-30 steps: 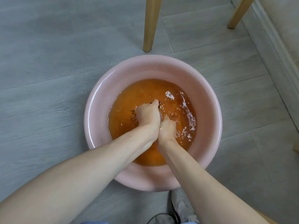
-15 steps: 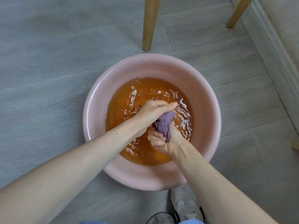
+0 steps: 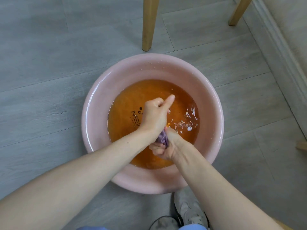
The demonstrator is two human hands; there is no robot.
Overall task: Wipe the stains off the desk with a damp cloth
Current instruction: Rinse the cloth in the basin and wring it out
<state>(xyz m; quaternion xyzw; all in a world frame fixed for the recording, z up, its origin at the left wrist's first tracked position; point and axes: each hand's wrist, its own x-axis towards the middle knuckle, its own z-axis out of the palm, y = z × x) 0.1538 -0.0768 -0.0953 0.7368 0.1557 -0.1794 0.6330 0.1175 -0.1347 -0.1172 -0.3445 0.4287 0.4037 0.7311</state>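
Observation:
A pink plastic basin [image 3: 209, 100] sits on the grey floor, holding orange-tinted water [image 3: 126, 103]. Over the water, both hands squeeze a twisted purple cloth [image 3: 162, 138]; only a short stretch of it shows between them. My left hand [image 3: 153, 116] grips the far end, its thumb pointing out over the water. My right hand [image 3: 166, 148] grips the near end, fingers curled round it close to the basin's near wall. Drops ripple the water to the right of the hands.
Two wooden furniture legs [image 3: 148, 24] [image 3: 239, 11] stand on the floor beyond the basin. A skirting board [image 3: 280, 52] runs along the right wall. My grey shoe [image 3: 189, 211] is just in front of the basin.
The hands rose out of the water with the purple cloth and twisted it. The right hand has drawn nearer to me and the left has turned further round the cloth.

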